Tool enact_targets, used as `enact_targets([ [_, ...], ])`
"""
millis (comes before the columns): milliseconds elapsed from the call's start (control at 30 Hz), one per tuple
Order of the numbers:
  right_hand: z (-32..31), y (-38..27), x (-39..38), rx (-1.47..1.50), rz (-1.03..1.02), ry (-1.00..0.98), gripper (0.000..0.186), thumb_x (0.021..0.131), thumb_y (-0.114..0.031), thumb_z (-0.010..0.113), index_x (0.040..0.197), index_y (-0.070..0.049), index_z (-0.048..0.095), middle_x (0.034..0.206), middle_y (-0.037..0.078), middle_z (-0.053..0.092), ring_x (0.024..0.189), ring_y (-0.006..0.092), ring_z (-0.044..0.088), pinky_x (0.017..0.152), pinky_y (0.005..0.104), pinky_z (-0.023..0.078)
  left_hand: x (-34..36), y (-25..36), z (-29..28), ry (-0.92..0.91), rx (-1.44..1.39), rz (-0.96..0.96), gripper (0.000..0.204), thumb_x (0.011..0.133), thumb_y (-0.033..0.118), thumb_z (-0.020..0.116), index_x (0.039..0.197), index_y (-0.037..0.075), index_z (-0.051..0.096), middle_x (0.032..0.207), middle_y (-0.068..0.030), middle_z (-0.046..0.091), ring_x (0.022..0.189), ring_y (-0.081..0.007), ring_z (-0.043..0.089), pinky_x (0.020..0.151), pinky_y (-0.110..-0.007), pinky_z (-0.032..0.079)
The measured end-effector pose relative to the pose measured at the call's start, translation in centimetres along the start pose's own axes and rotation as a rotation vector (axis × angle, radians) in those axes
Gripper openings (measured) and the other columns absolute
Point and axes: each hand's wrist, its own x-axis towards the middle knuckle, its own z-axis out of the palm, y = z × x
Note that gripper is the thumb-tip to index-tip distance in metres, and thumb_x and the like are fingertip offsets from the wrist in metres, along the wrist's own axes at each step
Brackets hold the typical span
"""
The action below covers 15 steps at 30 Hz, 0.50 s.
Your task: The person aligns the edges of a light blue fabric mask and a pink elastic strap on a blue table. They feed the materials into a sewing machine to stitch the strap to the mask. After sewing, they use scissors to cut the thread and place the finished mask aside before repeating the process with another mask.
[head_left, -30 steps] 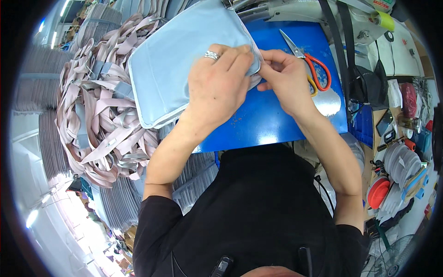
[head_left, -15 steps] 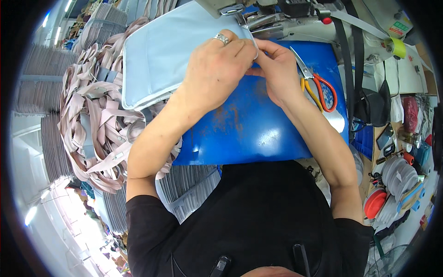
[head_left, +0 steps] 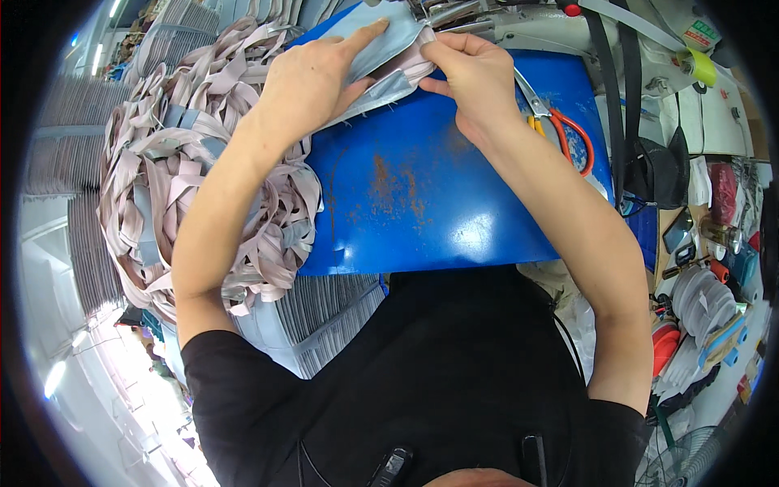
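Note:
A light blue fabric piece (head_left: 375,55) lies at the far edge of the blue work surface, its near side turned to show a pale pink layer and loose threads. My left hand (head_left: 307,88) rests on it from the left, index finger stretched out over the cloth and thumb spread apart near its lower edge. At the right end of the fabric piece, my right hand (head_left: 479,85) pinches its corner between thumb and fingers. Just beyond that corner are metal parts of a sewing machine (head_left: 519,34), partly cut off by the top of the picture.
Red-and-yellow handled scissors (head_left: 568,130) lie right of my right hand. A tangled heap of pale pink straps (head_left: 195,170) borders the worn blue surface (head_left: 406,219) on the left. Bundled grey stacks (head_left: 73,146) stand farther left. Black straps (head_left: 629,105) hang at the right.
The fabric piece has moved away and been turned, so its pink inner layer shows. My left hand has shifted left, its fingers spreading. My right hand still grips the corner.

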Motion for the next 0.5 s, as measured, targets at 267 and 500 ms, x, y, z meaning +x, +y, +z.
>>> enact_targets([
  [267, 0.6, -0.4, -0.8, -0.230, -0.046, -0.005, 0.031, 0.080, -0.006, 0.075, 0.108, 0.006, 0.071, 0.093, 0.011, 0.071, 0.084, 0.0173, 0.065, 0.072, 0.0309, 0.050, 0.2, 1.4, -2.1, 0.109, 0.105, 0.295, 0.067, 0.089, 0.008, 0.068, 0.151, 0.029, 0.052, 0.073, -0.0102, 0.058, 0.062, -0.0301, 0.065, 0.059, -0.041, 0.054],
  [500, -1.3, -2.3, -1.7, -0.234, 0.098, -0.088, 0.037, 0.082, -0.006, 0.075, 0.119, 0.002, 0.071, 0.101, 0.008, 0.072, 0.090, 0.0140, 0.067, 0.074, 0.0297, 0.053, 2.1, 2.1, -5.8, -0.055, 0.039, 0.380, 0.041, 0.088, 0.008, 0.069, 0.129, 0.011, 0.072, 0.085, -0.0167, 0.070, 0.074, -0.0316, 0.071, 0.074, -0.042, 0.057],
])
